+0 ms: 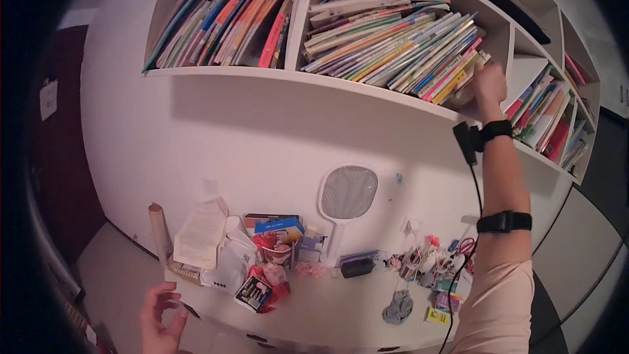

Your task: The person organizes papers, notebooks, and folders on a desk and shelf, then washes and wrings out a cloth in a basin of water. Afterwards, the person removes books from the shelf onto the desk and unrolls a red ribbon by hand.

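My right hand is raised to the wall shelf, closed at the right end of a leaning row of books. Its fingertips are partly hidden, and what they grip cannot be made out. A yellow-spined book leans just left of it. Low at the left, my left hand is open, its thumb and fingers curved apart. Beside its fingertips is a small dark strip, too small to name; the hand does not clearly hold it.
Below stands a white desk with papers, a red bucket, a grey cloth and small clutter. An electric fly swatter leans on the wall. A black cable hangs from my right wrist strap. Shelf dividers flank the books.
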Demonstrator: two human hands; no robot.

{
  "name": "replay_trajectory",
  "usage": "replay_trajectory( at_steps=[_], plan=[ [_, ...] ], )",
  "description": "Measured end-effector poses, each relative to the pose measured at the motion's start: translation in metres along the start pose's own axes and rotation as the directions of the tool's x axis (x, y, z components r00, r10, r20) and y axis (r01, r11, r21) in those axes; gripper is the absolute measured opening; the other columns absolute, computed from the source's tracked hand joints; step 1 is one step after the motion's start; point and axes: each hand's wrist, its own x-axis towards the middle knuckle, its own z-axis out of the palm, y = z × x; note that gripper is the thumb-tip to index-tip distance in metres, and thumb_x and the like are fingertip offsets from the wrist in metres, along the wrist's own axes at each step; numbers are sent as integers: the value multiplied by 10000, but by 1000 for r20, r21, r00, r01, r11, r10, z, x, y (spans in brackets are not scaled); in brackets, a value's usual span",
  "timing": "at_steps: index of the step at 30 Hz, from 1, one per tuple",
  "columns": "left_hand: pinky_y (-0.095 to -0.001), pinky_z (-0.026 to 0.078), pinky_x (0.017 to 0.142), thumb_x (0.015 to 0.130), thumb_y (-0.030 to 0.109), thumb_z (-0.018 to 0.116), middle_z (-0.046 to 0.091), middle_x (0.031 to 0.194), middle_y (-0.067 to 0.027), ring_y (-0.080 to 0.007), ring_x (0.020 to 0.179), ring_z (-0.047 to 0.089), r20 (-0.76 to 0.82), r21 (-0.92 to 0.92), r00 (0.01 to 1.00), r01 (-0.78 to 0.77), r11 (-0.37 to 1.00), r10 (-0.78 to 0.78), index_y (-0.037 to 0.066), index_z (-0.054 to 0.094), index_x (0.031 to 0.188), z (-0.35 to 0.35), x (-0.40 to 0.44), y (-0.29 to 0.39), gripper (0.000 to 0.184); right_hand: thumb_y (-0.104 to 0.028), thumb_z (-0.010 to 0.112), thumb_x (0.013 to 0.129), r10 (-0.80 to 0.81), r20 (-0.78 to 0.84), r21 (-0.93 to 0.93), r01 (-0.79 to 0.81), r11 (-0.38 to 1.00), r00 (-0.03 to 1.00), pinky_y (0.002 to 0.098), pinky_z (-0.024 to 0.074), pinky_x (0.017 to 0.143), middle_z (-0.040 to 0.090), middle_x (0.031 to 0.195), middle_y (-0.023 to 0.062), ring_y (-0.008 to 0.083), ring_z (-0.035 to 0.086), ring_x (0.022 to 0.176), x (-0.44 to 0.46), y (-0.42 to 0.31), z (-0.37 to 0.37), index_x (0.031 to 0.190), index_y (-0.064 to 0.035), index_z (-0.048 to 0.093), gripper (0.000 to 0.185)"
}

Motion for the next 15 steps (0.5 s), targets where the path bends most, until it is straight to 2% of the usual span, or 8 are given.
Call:
replay_trajectory(
  at_steps=[2, 6, 8, 10, 11, 13, 14, 15],
  plan=[
    [-299, 439, 800, 724, -54, 578, 508, 1082, -70, -164, 960, 525, 4, 1, 1000, 25, 1000, -25, 37, 466, 1137, 0, 5, -2, 438, -443, 534, 775, -1, -13, 30, 1, 1000, 1000, 468, 452, 824, 610, 1011, 216, 379, 584, 953, 9, 2, -22, 1036, -61, 582, 465],
    [-300, 418, 836, 737, -19, 602, 506, 1104, -80, -176, 992, 514, 60, -56, 998, 26, 998, -23, 28, 465, 1151, 5, 19, -20, 438, -457, 513, 768, -153, -334, -5, 160, 987, 930, 457, 440, 835, 607, 1006, 228, 387, 572, 975, 32, 50, -64, 1032, -69, 593, 476],
    [-311, 404, 860, 730, -7, 619, 498, 1136, -95, -192, 1021, 503, 137, -65, 989, 60, 996, -51, 21, 466, 1157, 8, 24, -28, 455, -458, 533, 774, -207, -296, 193, 271, 943, 932, 403, 470, 783, 627, 964, 210, 326, 614, 899, 29, 88, -90, 1018, -16, 588, 508],
    [-279, 410, 836, 773, -32, 564, 500, 1146, -77, -159, 995, 515, 194, -103, 981, -3, 995, 23, 17, 455, 1175, 13, 34, -29, 419, -423, 543, 805, 4, 84, 732, -64, 678, 996, 321, 488, 720, 646, 903, 140, 230, 632, 803, -22, 100, -112, 1009, 17, 594, 488],
    [-270, 406, 838, 800, 3, 562, 505, 1132, -78, -158, 997, 514, 187, -102, 982, 11, 995, 9, 15, 458, 1168, 18, 36, -26, 384, -346, 525, 854, 48, 280, 688, -236, 686, 959, 260, 483, 666, 643, 864, 60, 154, 616, 725, -39, 118, -120, 1011, 14, 599, 400],
    [-270, 405, 838, 801, 2, 562, 505, 1133, -80, -156, 997, 514, 244, -92, 969, -2, 996, 25, 16, 458, 1169, 24, 42, -26, 383, -300, 498, 881, 45, 487, 385, -261, 885, 872, 270, 480, 688, 637, 870, 61, 153, 606, 749, -69, 175, -107, 1026, -9, 601, 341],
    [-269, 404, 839, 801, 0, 563, 505, 1133, -82, -155, 996, 515, 250, -103, 967, -27, 994, 52, 16, 458, 1170, 28, 44, -26, 383, -274, 489, 887, -50, 561, 455, -258, 852, 826, 260, 468, 709, 633, 907, 73, 137, 588, 784, -122, 169, -116, 1038, -17, 601, 319],
    [-269, 404, 839, 801, 0, 563, 505, 1133, -82, -155, 996, 515, 272, -95, 961, -24, 995, 49, 16, 458, 1170, 34, 45, -24, 383, -276, 488, 885, 57, 631, 380, -372, 847, 774, 262, 461, 735, 631, 933, 90, 138, 578, 818, -159, 184, -108, 1054, -33, 604, 318]
  ],
)
